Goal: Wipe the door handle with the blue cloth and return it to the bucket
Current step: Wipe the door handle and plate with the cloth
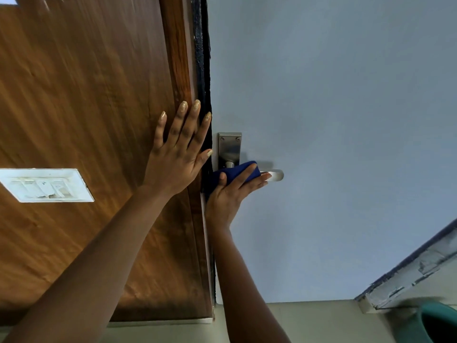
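A silver lever door handle sticks out to the right from its metal backplate on a grey-blue door. My right hand grips the dark blue cloth and presses it around the inner part of the lever; only the lever's tip shows. My left hand lies flat with fingers spread on the brown wooden panel beside the door's edge, holding nothing. The green bucket shows partly at the bottom right corner, on the floor.
A white switch plate is set in the wooden panel at the left. A dark seal strip runs along the gap between panel and door. A chipped step or ledge slants at the lower right.
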